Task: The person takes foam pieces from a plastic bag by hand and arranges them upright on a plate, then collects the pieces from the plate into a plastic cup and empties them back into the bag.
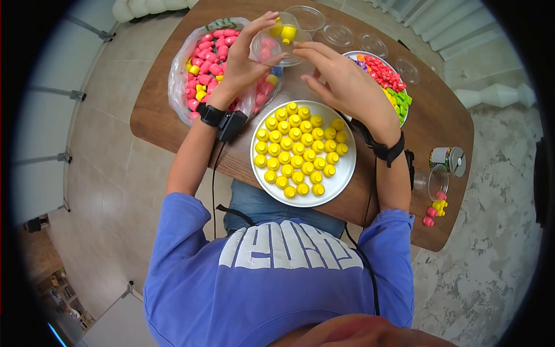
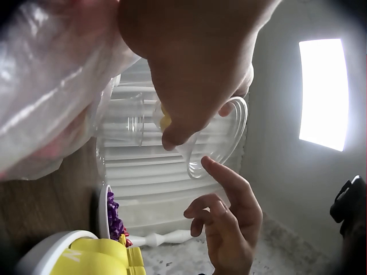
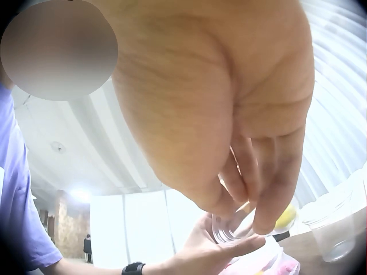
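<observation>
My left hand (image 1: 245,58) grips a clear plastic cup (image 2: 238,126), its thumb and fingers around the side. The cup is tilted, with its wide rim towards me, and yellow bottle-shaped pieces (image 1: 288,33) show through its wall. Close by, my right hand (image 1: 347,81) has its index fingertip at the rim, the other fingers loosely bent. In the right wrist view its fingers overlap the cup. Below both hands is a white plate (image 1: 259,173) with many yellow bottle-shaped pieces (image 1: 296,148) standing on it.
A plastic bag (image 1: 179,87) of pink and yellow pieces lies left. Clear cups (image 1: 338,34) stand along the far edge. Behind my right hand is a plate of colourful wrapped pieces (image 1: 384,72). At right are a jar (image 1: 457,162), a clear cup on its side (image 1: 438,182) and loose pieces (image 1: 436,209).
</observation>
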The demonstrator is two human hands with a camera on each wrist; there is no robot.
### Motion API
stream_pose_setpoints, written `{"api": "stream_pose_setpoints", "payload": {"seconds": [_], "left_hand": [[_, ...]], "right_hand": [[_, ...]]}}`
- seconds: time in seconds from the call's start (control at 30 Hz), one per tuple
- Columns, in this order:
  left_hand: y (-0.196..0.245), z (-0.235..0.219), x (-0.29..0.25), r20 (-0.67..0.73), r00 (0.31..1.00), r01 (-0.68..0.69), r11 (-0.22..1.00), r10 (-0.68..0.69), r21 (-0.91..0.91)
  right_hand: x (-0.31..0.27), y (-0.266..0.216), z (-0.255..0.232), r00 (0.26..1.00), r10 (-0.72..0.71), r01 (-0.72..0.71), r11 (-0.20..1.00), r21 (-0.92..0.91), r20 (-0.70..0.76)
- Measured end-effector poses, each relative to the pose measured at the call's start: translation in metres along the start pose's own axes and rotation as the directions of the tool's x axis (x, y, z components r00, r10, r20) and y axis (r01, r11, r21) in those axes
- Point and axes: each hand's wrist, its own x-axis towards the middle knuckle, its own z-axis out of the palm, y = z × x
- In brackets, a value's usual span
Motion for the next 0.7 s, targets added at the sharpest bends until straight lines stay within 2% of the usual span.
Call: {"api": "stream_pose_setpoints", "payload": {"seconds": [0.03,0.23,0.37,0.47,0.53,0.67,0.7], "left_hand": [[0.001,-0.001,0.001,0.001,0.999,-0.052,0.996,0.052,0.074],[0.003,-0.003,0.002,-0.002,0.991,-0.131,0.984,0.133,0.123],[-0.004,-0.005,0.003,0.009,0.978,-0.208,0.965,0.210,0.159],[0.002,-0.003,0.003,0.019,0.980,-0.199,0.973,0.198,0.114],[0.006,-0.001,0.001,0.063,0.993,-0.104,0.987,0.097,0.120],[0.009,-0.001,0.000,0.082,0.996,-0.043,0.992,0.034,0.120],[0.008,-0.001,0.000,0.094,0.995,-0.045,0.993,0.035,0.108]], "right_hand": [[-0.001,0.001,0.001,0.999,-0.012,0.012,1.000,-0.001,0.040],[-0.005,0.002,0.004,0.984,0.011,-0.002,0.999,-0.052,0.177],[-0.005,0.001,0.008,0.985,0.003,0.008,0.998,-0.062,0.175],[-0.005,0.001,0.008,0.984,-0.017,0.027,0.998,-0.050,0.177],[-0.004,-0.001,0.006,0.982,0.003,0.014,0.996,-0.088,0.188],[-0.005,-0.004,0.005,0.985,0.014,0.002,0.996,-0.093,0.174],[-0.005,-0.006,0.005,0.977,0.059,-0.039,0.994,-0.101,0.206]]}}
